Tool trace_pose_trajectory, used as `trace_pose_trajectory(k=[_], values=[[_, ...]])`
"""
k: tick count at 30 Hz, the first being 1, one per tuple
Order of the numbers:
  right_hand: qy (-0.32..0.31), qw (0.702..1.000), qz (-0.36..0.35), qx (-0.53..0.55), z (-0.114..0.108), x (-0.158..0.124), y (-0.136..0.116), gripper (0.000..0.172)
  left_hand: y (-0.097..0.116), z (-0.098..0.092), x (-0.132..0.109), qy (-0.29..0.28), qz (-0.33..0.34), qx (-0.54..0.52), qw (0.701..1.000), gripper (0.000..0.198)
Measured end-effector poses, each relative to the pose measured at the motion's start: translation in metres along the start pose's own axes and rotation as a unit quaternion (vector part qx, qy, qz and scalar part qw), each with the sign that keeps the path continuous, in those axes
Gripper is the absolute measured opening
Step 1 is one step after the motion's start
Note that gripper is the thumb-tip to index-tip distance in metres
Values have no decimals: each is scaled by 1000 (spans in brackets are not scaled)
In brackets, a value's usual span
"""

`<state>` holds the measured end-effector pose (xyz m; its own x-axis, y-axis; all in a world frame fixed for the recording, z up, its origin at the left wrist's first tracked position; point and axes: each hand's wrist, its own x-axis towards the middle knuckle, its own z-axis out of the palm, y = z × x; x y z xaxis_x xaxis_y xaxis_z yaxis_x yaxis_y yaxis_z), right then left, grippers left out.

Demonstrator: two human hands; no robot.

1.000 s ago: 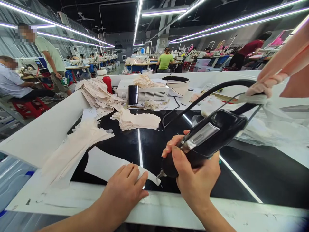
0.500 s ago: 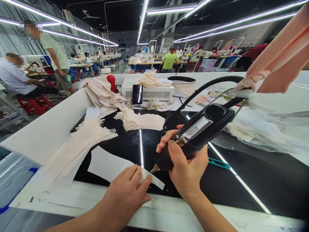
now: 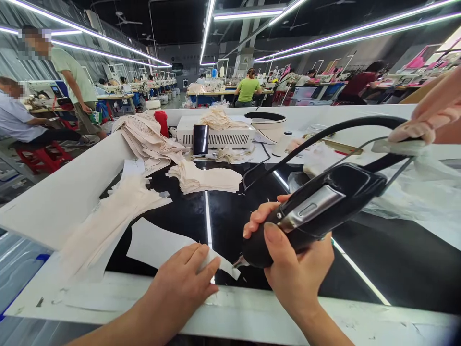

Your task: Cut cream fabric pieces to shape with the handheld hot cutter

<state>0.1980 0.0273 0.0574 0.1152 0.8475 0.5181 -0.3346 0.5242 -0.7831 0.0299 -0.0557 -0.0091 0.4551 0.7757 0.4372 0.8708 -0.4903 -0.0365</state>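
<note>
My right hand [image 3: 295,259] is wrapped round a black handheld power tool [image 3: 324,206] with a silver lever on its side. Its narrow metal tip [image 3: 241,262] meets the upper edge of a curved white piece [image 3: 154,242], close to the narrow right end. Whether that piece is cloth or paper I cannot tell. My left hand [image 3: 187,274] lies flat on it, fingers stretched out, left of the tip. From the tool's rear, a thick black cable [image 3: 334,124] loops back to the left; a pale pink cloth strip [image 3: 428,120] is tied round it at the upper right.
Stacked cream cut pieces [image 3: 205,178] lie ahead on the black work surface [image 3: 187,211]. More cream pieces [image 3: 122,211] lie left. Behind stand a phone [image 3: 200,139], a vented white box [image 3: 216,134] and a round bin [image 3: 268,129]. Plastic bags [image 3: 406,187] lie right.
The tool tip has moved right along the white piece's edge to near its end, my right hand with it. The teal implement seen beside that hand is now mostly hidden. My left hand stays on the piece.
</note>
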Motion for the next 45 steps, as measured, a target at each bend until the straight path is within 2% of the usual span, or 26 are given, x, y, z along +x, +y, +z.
trace_pose_trajectory(k=[5, 14, 21, 30, 37, 45], values=[[-2, 1000, -11, 0, 2, -2, -2, 31, -6, -7, 1, -7, 28, -11, 1000, 29], [9, 1000, -13, -1, 6, -6, -2, 28, -13, -15, -5, -44, 22, -27, 998, 32], [2, 1000, -11, 2, 6, -7, -3, 27, -6, -11, -3, -51, 23, -2, 998, 49], [10, 1000, -3, 13, 9, 1, 3, 29, -3, 3, -7, -26, 18, 19, 999, 49], [-18, 1000, -2, 20, 25, 9, 19, 28, 2, 2, -5, -9, 14, 13, 1000, 52], [-22, 1000, -3, 20, 27, 7, 16, 31, 3, 6, -5, 10, 17, 18, 1000, 52]])
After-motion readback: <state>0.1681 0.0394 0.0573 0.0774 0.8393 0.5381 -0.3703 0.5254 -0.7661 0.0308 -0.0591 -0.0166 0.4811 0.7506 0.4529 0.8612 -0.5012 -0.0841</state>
